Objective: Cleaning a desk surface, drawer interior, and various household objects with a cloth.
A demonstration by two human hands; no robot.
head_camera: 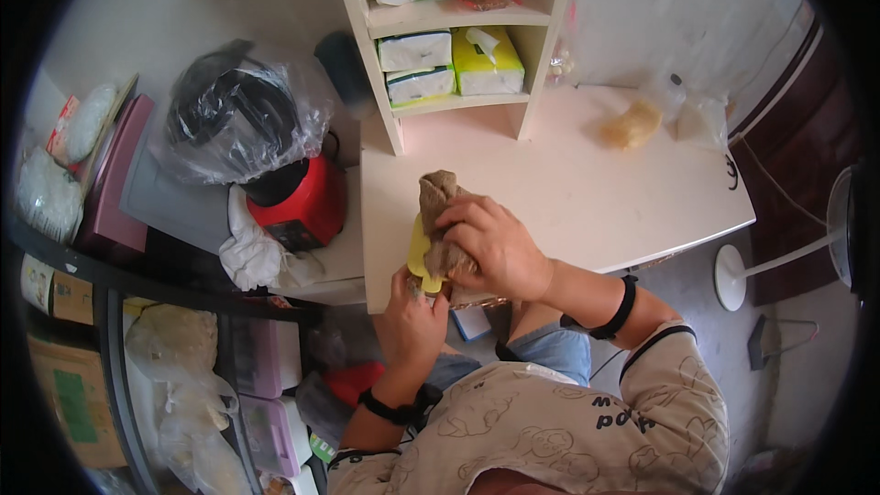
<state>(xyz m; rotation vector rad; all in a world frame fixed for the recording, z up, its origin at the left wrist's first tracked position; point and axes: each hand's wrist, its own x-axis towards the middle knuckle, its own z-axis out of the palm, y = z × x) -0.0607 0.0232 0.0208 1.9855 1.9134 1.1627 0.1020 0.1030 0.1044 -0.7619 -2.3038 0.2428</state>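
Over the near-left edge of the white desk [481, 172], my left hand [416, 326] grips the lower end of a yellow object [416, 254], perhaps plastic. Most of that object is covered, so its exact kind does not show. My right hand [502, 247] is closed on a crumpled brown cloth [436, 199] and presses it against the yellow object's right side. Part of the cloth stands up beyond my fingers; another part hangs below them, close to my left hand.
A white shelf unit [454, 106] with tissue packs [488, 69] stands at the desk's back. To the left is a red blender base [309, 199] under a plastic-wrapped black jug. A yellowish bag [632, 125] lies back right. A white fan [730, 278] stands beyond the desk's right edge.
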